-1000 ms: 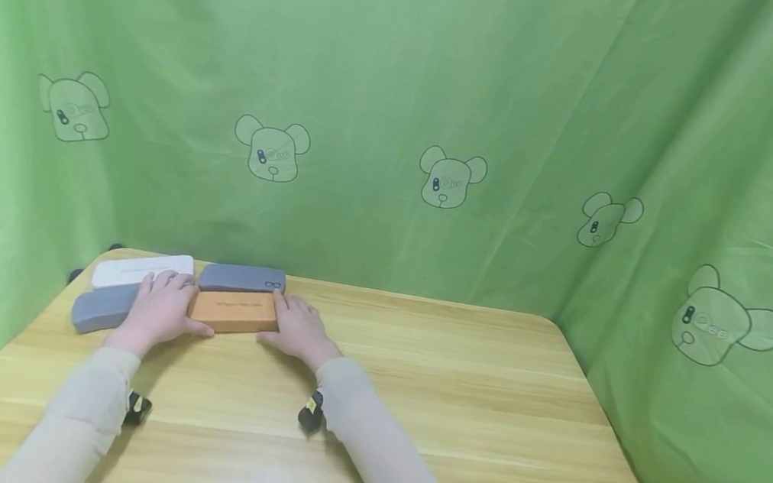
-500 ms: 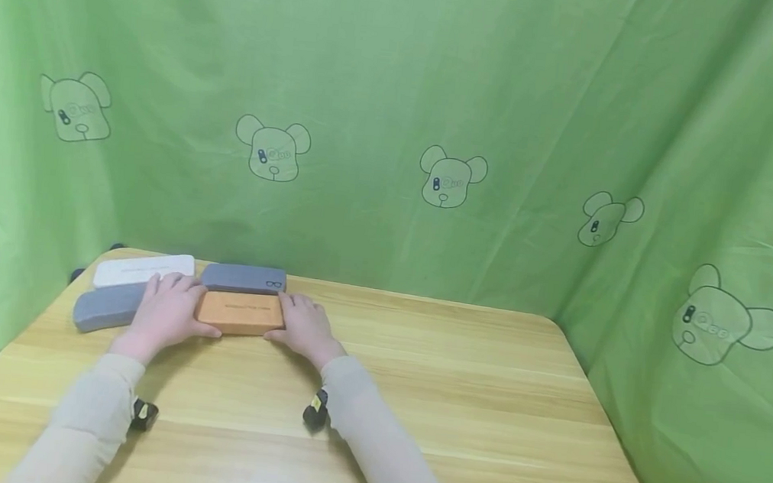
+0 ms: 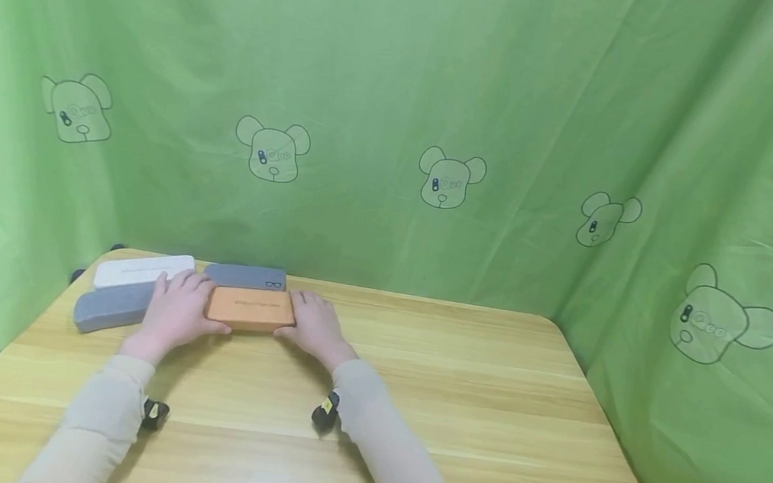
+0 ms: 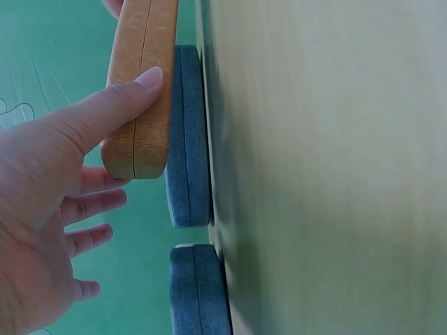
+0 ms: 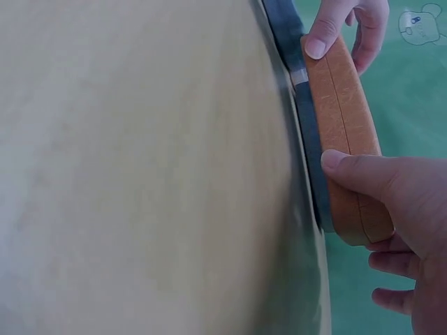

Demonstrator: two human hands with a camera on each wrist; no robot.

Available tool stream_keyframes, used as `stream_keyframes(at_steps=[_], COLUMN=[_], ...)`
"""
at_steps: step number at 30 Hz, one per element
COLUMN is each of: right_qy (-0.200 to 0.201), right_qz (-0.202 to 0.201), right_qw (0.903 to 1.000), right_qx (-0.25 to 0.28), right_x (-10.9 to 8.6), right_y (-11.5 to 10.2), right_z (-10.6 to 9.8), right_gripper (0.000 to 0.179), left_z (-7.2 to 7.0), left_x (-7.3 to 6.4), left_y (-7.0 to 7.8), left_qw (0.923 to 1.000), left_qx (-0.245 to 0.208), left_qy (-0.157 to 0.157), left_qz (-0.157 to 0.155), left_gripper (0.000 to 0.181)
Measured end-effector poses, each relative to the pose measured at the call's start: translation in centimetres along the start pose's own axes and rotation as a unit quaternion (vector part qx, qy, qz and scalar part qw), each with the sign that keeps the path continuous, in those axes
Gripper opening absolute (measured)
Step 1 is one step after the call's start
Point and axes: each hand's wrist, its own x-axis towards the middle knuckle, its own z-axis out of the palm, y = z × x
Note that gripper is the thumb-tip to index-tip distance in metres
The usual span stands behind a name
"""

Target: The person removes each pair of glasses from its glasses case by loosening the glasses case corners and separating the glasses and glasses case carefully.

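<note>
An orange glasses case (image 3: 251, 310) is held between my two hands at its ends, raised off the table. My left hand (image 3: 179, 311) pinches the left end, thumb on the front side and fingers behind, as the left wrist view shows with the hand (image 4: 42, 174) close up. At the other end my right hand (image 3: 315, 326) grips it likewise, its thumb (image 5: 356, 171) across the front side. Just behind lies a blue-grey glasses case (image 3: 245, 276) with a small spectacles print, partly covered by the orange one.
Another blue-grey case (image 3: 111, 307) lies to the left, its right end behind my left hand. A white case (image 3: 135, 271) rests behind that one. The wooden table (image 3: 483, 403) ends at a green curtain (image 3: 373, 79) at the back.
Both hands have shifted the orange glasses case a little to the right and upward. The white and blue-grey cases have stayed in place.
</note>
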Motion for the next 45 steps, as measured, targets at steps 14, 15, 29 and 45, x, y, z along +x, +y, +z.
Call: stream_keyframes(at_steps=[14,15,29,45], right_qy=[0.034,0.038,0.068,0.114], right_qz=[-0.007,-0.007,-0.008,-0.004], right_qw=[0.9993,0.9991,0.9974,0.9933], right_qx=[-0.016,-0.017,-0.021,-0.019], right_x=[-1.3,-1.4,-3.3,-5.7], right_y=[1.5,1.6,3.7,7.0], right_z=[-1.7,-1.7,-2.7,-4.2], right_gripper=[0.086,0.086,0.086,0.084], left_z=[-0.2,-0.2,0.5,1.1], left_x=[0.6,0.7,1.4,3.0], left_y=[1.6,1.7,4.0,7.8], left_qw=[0.9999,0.9998,0.9974,0.9946], left_qx=[-0.005,-0.006,-0.008,-0.02], left_qy=[0.004,0.005,0.024,0.035], left_qz=[0.015,0.017,0.068,0.096], left_gripper=[0.091,0.091,0.092,0.089])
